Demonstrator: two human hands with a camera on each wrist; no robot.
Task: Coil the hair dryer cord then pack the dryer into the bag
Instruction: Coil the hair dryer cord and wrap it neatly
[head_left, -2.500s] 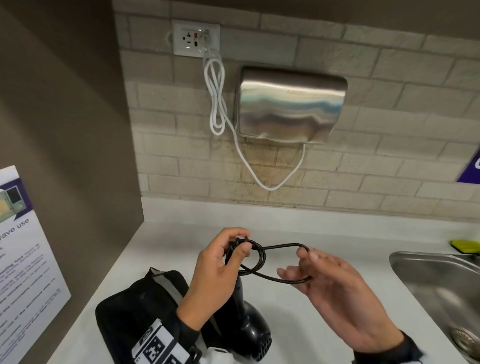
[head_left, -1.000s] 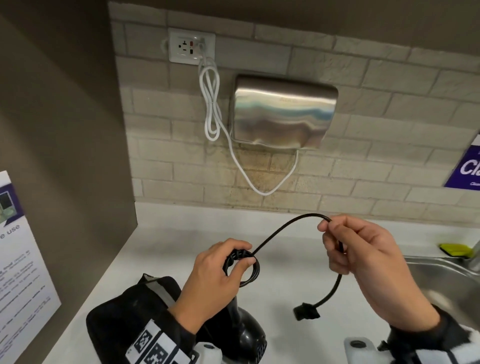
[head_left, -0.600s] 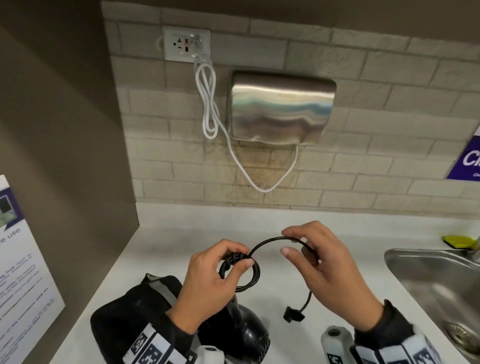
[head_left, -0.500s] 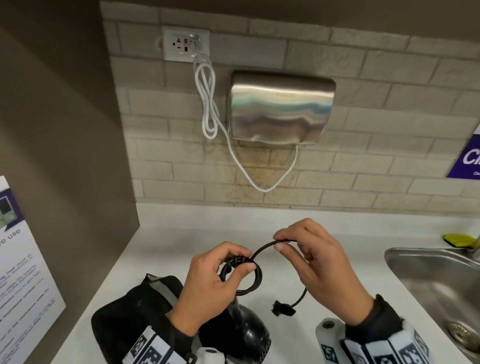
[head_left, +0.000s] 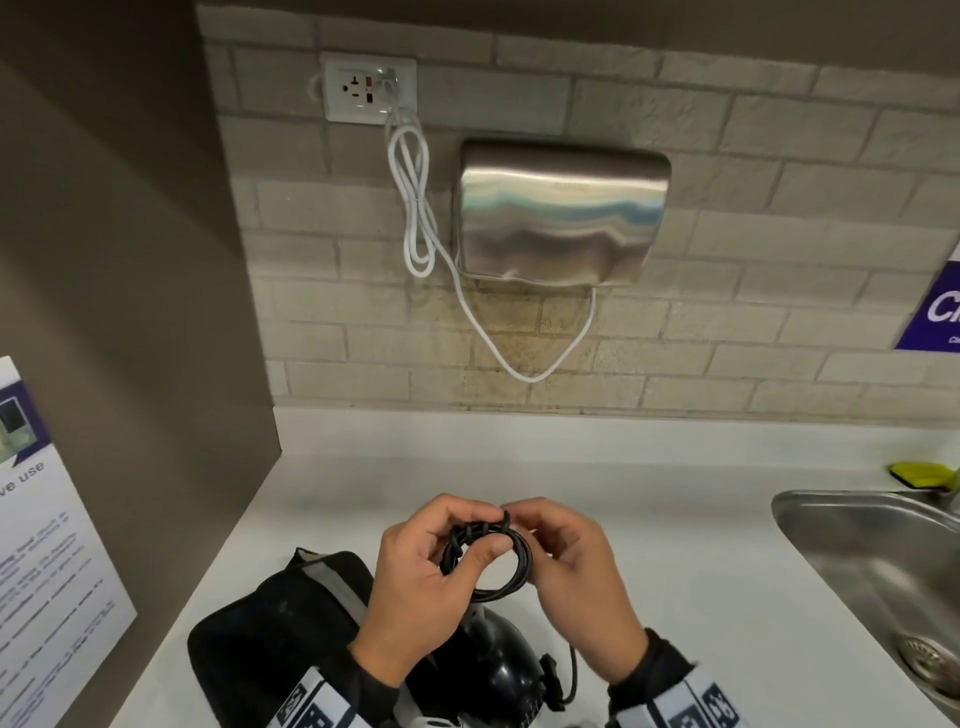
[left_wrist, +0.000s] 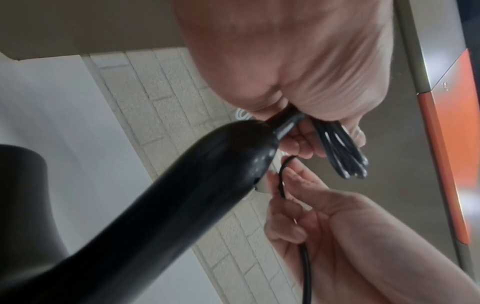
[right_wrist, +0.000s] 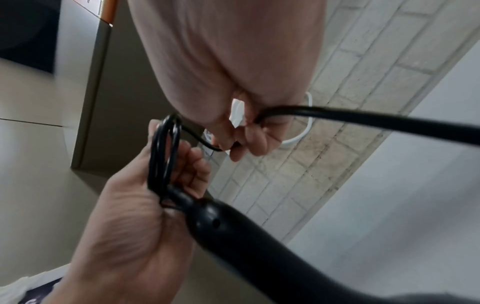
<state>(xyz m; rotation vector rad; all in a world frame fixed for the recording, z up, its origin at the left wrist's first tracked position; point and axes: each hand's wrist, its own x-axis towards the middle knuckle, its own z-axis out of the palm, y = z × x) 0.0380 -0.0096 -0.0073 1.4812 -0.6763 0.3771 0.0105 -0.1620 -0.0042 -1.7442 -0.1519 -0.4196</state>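
Both wrists had dark long sleeves (head_left: 652, 657) with white bands (head_left: 685, 706) printed in black square marker codes.

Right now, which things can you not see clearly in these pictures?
- Bag: its opening, head view; the left hand and hair dryer cover it.
- Plug: shape unclear, head view; small, dark against the dryer.
- Cord coil: loop count, all views; strands overlap.
- Right hand: fingertip grip, head view; fingers curl behind the coil.
- Poster: text blurred, cut by the left edge.
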